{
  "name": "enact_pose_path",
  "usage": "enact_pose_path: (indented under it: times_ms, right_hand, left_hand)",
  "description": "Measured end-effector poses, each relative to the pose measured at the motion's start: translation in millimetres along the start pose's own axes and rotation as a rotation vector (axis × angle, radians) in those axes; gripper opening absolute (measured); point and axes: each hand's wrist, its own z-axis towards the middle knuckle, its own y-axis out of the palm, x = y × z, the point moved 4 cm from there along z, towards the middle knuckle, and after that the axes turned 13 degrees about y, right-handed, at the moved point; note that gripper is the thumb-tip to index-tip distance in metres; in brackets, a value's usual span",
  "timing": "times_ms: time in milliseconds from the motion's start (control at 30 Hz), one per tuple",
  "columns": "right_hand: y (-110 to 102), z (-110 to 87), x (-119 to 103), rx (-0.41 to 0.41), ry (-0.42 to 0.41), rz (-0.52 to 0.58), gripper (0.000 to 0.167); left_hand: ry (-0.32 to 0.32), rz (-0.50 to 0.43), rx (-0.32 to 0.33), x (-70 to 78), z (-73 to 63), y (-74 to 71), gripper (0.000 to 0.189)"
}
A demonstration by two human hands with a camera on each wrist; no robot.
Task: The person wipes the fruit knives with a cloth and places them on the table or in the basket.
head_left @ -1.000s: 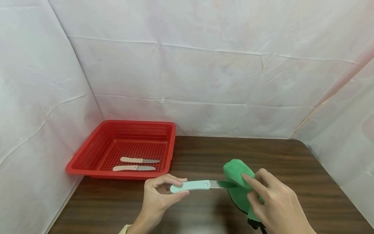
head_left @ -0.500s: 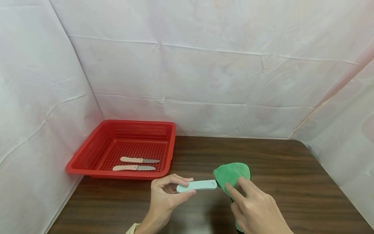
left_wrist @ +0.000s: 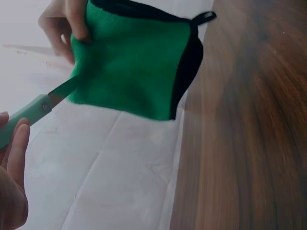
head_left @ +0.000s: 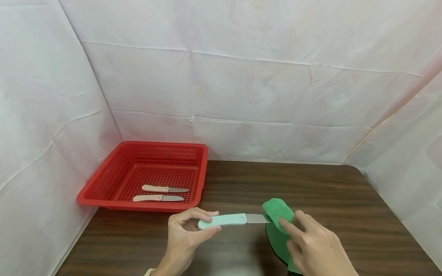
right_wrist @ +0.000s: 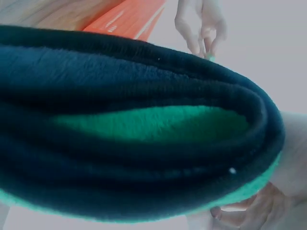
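My left hand [head_left: 183, 235] pinches the rear of a mint-green knife handle [head_left: 224, 220] between thumb and fingers. The knife's blade [head_left: 257, 218] points right, its tip covered by a green cloth [head_left: 276, 211]. With thumb and fingers, my right hand [head_left: 317, 243] grips this folded cloth around the blade's end. In the left wrist view the cloth [left_wrist: 134, 67] hangs down with dark edging and a small loop. Dark-edged folds of the cloth [right_wrist: 158, 124] fill most of the right wrist view.
A red perforated basket [head_left: 203, 176] stands at the left of the brown wooden table [head_left: 328, 188]. Two knives with pale pink handles, an upper one [head_left: 155, 188] and a lower one [head_left: 148, 198], lie inside it. White sheeting [head_left: 241, 92] encloses the back and sides.
The cloth and right hand slid left along the blade to the handle, then back right, baring much of the blade. The left hand shifted slightly right, then left again, with the knife.
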Motion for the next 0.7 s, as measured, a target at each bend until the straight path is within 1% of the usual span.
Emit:
enact_pose_path:
  times_ms: [100, 200, 433, 567, 700]
  right_hand:
    - [-3, -3.1, 5, 0.030, 0.015, 0.012, 0.050]
    - [-3, -4.3, 7, 0.052, 0.011, 0.029, 0.049]
    - [-8, -2.5, 11, 0.081, 0.016, 0.059, 0.047]
    - [-13, 2.8, 12, 0.095, 0.028, 0.083, 0.045]
    - [-18, 10.6, 8, 0.080, 0.038, 0.119, 0.044]
  left_hand:
    - [-0.007, 0.007, -0.007, 2.6, -1.6, -3.9, 0.023]
    - [-0.006, 0.015, -0.007, 4.0, -2.0, -6.4, 0.022]
    - [-0.009, 0.039, -0.011, 4.5, -1.8, -7.1, 0.022]
    - [0.007, 0.053, -0.022, 3.6, -1.2, -7.0, 0.022]
    - [0.041, 0.062, -0.056, 1.9, 0.2, -4.7, 0.022]
